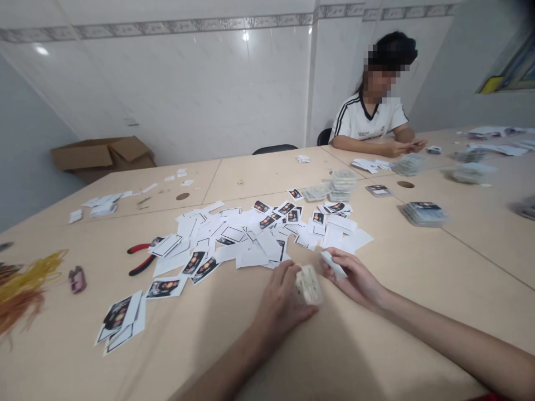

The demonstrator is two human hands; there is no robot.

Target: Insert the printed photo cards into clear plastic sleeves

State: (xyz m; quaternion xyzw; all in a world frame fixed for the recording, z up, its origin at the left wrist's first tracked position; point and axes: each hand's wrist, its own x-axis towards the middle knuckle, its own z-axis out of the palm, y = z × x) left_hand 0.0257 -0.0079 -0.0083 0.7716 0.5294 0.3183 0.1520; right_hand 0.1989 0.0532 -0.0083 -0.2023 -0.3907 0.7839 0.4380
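Observation:
My left hand point(281, 301) is closed around a small clear plastic case point(308, 285) on the beige table point(376, 334). My right hand point(353, 275) pinches a small white paper card point(333, 265) just to the right of the case. Right behind both hands lies a spread of several white and printed cards point(251, 234).
Red-handled pliers point(140, 257) lie left of the cards, with a small pink object point(77, 278) and yellow-orange rubber bands point(25, 284) farther left. Stacks of clear cases point(340, 185) and finished packs point(424, 213) sit behind. Another person point(371, 120) works across the table. A cardboard box point(104, 156) rests at back left.

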